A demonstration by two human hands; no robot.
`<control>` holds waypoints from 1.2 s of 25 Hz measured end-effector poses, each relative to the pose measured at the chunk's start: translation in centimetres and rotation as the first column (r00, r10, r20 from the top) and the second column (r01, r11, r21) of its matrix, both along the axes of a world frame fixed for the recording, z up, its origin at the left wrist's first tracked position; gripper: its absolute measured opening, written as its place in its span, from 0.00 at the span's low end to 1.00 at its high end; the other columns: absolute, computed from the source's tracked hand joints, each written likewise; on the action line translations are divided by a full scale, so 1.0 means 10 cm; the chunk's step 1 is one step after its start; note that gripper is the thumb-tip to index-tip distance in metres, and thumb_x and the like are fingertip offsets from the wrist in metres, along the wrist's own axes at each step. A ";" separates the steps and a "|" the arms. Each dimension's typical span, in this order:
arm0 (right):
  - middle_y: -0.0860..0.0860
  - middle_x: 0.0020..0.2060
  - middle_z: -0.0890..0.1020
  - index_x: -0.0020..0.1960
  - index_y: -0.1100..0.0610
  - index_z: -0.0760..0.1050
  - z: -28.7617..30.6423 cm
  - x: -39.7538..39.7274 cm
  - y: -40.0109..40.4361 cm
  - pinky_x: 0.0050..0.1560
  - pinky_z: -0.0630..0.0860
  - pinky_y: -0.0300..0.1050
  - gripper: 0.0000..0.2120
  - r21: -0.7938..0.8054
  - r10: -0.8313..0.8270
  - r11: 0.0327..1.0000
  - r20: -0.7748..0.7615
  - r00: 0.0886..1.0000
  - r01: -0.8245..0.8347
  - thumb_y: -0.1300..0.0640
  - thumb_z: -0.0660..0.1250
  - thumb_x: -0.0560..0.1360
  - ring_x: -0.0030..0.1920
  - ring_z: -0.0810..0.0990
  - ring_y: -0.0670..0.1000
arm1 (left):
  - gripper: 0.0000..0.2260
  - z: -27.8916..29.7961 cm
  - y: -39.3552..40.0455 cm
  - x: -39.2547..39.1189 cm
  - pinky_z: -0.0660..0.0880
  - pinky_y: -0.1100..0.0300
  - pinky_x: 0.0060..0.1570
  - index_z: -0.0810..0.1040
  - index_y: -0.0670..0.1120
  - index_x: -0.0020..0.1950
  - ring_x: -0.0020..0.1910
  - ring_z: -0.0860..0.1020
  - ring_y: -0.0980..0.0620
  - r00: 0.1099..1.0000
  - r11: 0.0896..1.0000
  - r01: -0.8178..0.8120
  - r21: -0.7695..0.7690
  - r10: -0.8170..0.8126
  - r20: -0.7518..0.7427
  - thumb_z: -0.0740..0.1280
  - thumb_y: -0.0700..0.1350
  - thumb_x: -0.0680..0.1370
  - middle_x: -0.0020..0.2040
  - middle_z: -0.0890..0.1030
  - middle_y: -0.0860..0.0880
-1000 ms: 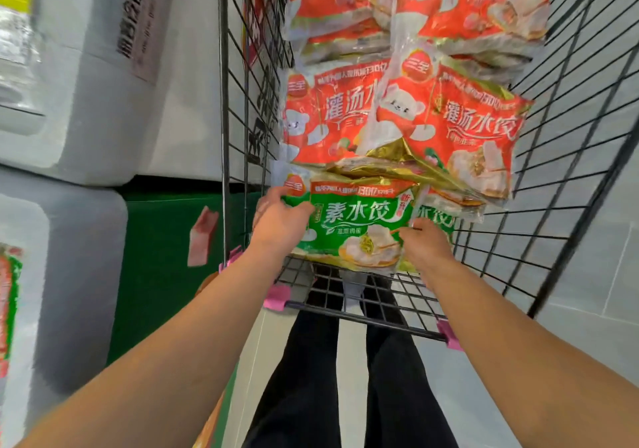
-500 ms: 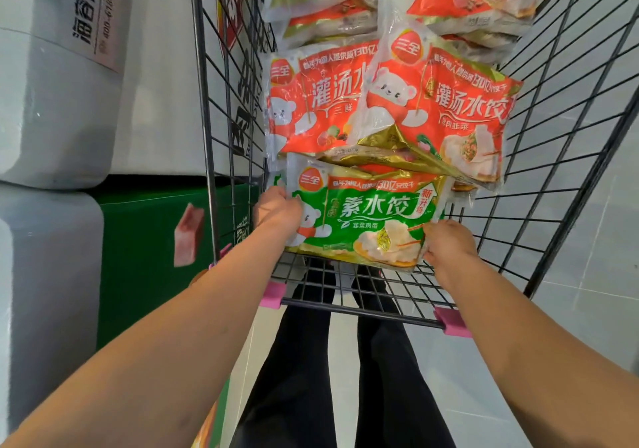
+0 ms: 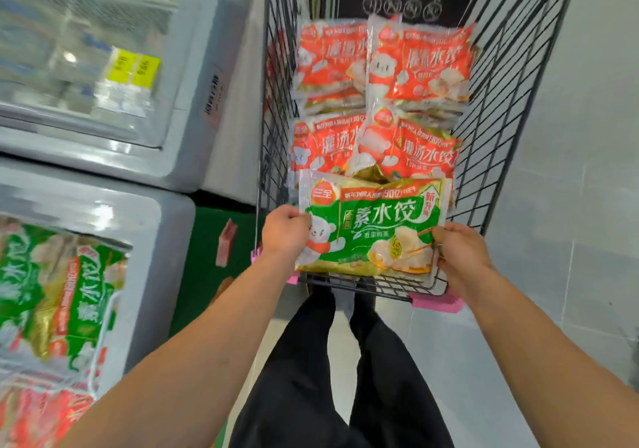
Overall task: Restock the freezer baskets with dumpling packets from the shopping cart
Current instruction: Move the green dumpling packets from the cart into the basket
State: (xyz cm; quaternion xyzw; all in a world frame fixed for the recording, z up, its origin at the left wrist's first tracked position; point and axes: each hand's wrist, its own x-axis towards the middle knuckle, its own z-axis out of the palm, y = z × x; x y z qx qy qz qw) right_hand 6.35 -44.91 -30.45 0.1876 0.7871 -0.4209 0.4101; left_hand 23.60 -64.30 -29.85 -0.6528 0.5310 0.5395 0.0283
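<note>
Now | left hand (image 3: 285, 231), right hand (image 3: 458, 257) | gripping green packet (image 3: 373, 226) | over cart (image 3: 511, 67)

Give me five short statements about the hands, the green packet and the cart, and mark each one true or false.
1. Both hands hold the green dumpling packet. True: the left hand grips its left edge and the right hand its right edge.
2. The green packet lies in the freezer. False: it is held at the near end of the shopping cart.
3. Orange dumpling packets are stacked in the cart behind the green one. True.
4. The cart is on the person's left and the freezer on the right. False: the freezer stands to the left of the cart.
5. The freezer on the left already holds green packets. True.
</note>
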 end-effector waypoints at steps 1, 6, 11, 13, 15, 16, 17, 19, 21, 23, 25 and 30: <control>0.56 0.47 0.86 0.42 0.55 0.78 0.14 -0.05 -0.02 0.49 0.80 0.54 0.05 -0.020 0.008 1.000 -0.023 1.000 -0.009 0.62 0.66 0.75 0.47 0.83 0.56 | 0.07 0.18 0.00 -0.01 0.73 0.56 0.36 0.75 0.45 0.37 0.36 0.77 0.47 1.000 1.000 0.006 -0.021 -0.006 -0.017 0.67 0.42 0.76 0.35 0.79 0.46; 0.58 0.50 0.84 0.52 0.59 0.79 0.84 -0.25 -0.21 0.48 0.77 0.54 0.08 -0.152 0.080 0.984 -0.093 0.992 -0.093 0.61 0.69 0.73 0.48 0.81 0.59 | 0.10 0.95 0.03 0.23 0.77 0.48 0.42 0.72 0.47 0.32 0.38 0.77 0.44 0.989 0.988 -0.107 -0.111 0.094 -0.113 0.70 0.45 0.71 0.37 0.80 0.39; 0.55 0.52 0.84 0.56 0.61 0.79 1.40 -0.19 -0.50 0.54 0.80 0.55 0.11 -0.296 0.210 0.923 -0.139 0.968 -0.244 0.61 0.68 0.74 0.52 0.83 0.55 | 0.09 1.40 0.18 0.72 0.75 0.47 0.41 0.74 0.48 0.27 0.38 0.78 0.43 0.918 0.942 -0.321 -0.097 0.284 -0.275 0.70 0.46 0.65 0.31 0.78 0.44; 0.55 0.43 0.83 0.48 0.60 0.78 1.61 0.04 -0.67 0.37 0.81 0.45 0.03 -0.308 0.327 0.875 -0.196 0.925 -0.374 0.63 0.66 0.77 0.39 0.83 0.51 | 0.09 1.57 0.27 1.03 0.76 0.47 0.41 0.74 0.47 0.30 0.39 0.79 0.42 0.863 0.893 -0.440 -0.095 0.392 -0.318 0.70 0.41 0.69 0.34 0.79 0.41; 0.54 0.37 0.82 0.43 0.58 0.77 1.69 0.32 -0.88 0.29 0.78 0.41 0.07 -0.302 0.439 0.819 -0.218 0.872 -0.488 0.64 0.64 0.78 0.30 0.81 0.48 | 0.10 1.64 0.32 1.39 0.78 0.45 0.43 0.73 0.44 0.33 0.40 0.80 0.41 0.799 0.828 -0.555 -0.085 0.501 -0.332 0.69 0.37 0.72 0.36 0.79 0.40; 0.55 0.38 0.83 0.43 0.59 0.78 1.74 0.50 -0.97 0.32 0.80 0.43 0.07 -0.299 0.490 0.788 -0.226 0.842 -0.538 0.65 0.63 0.78 0.31 0.82 0.49 | 0.09 1.68 0.36 1.58 0.78 0.45 0.45 0.74 0.44 0.34 0.41 0.80 0.40 0.769 0.801 -0.594 -0.073 0.540 -0.342 0.69 0.36 0.73 0.37 0.80 0.39; 0.56 0.39 0.83 0.44 0.60 0.78 1.75 0.66 -1.07 0.36 0.81 0.47 0.07 -0.298 0.525 0.759 -0.244 0.815 -0.579 0.66 0.63 0.78 0.34 0.82 0.51 | 0.08 1.68 0.39 1.77 0.79 0.43 0.47 0.74 0.43 0.35 0.42 0.81 0.39 0.743 0.778 -0.625 -0.059 0.571 -0.349 0.69 0.36 0.73 0.38 0.81 0.38; 0.57 0.39 0.82 0.43 0.60 0.78 1.80 1.09 -1.28 0.39 0.81 0.50 0.07 -0.306 0.603 0.693 -0.250 0.757 -0.653 0.66 0.63 0.77 0.36 0.81 0.54 | 0.08 1.71 0.46 2.24 0.80 0.44 0.47 0.75 0.43 0.34 0.40 0.81 0.38 0.672 0.707 -0.706 -0.038 0.653 -0.349 0.68 0.35 0.72 0.35 0.81 0.39; 0.57 0.37 0.82 0.41 0.60 0.77 1.81 1.53 -1.48 0.34 0.81 0.48 0.07 -0.284 0.677 0.626 -0.264 0.687 -0.726 0.65 0.64 0.77 0.34 0.80 0.54 | 0.11 1.70 0.52 2.70 0.77 0.53 0.37 0.74 0.44 0.32 0.35 0.78 0.42 0.636 0.649 -0.757 -0.076 0.705 -0.314 0.68 0.34 0.73 0.31 0.77 0.43; 0.57 0.36 0.82 0.42 0.61 0.78 1.79 2.02 -1.69 0.34 0.81 0.49 0.06 -0.262 0.742 0.544 -0.292 0.603 -0.797 0.65 0.65 0.77 0.33 0.80 0.55 | 0.12 1.70 0.59 3.16 0.69 0.58 0.32 0.72 0.46 0.31 0.30 0.72 0.47 0.607 0.609 -0.787 -0.094 0.740 -0.290 0.68 0.35 0.72 0.30 0.72 0.44; 0.59 0.36 0.82 0.40 0.60 0.78 1.73 2.51 -1.89 0.42 0.82 0.54 0.07 -0.237 0.793 0.482 -0.291 0.535 -0.844 0.65 0.65 0.77 0.36 0.81 0.57 | 0.12 1.65 0.59 3.60 0.65 0.58 0.30 0.72 0.46 0.31 0.27 0.68 0.48 0.561 0.562 -0.823 -0.081 0.781 -0.274 0.68 0.35 0.73 0.30 0.70 0.43; 0.57 0.35 0.80 0.44 0.59 0.79 1.62 3.55 -2.38 0.39 0.77 0.51 0.06 -0.157 0.843 0.378 -0.348 0.409 -0.912 0.58 0.68 0.70 0.35 0.78 0.55 | 0.13 1.51 0.39 4.58 0.69 0.61 0.25 0.72 0.44 0.31 0.27 0.72 0.47 0.489 0.492 -0.868 -0.066 0.827 -0.277 0.67 0.33 0.74 0.27 0.73 0.45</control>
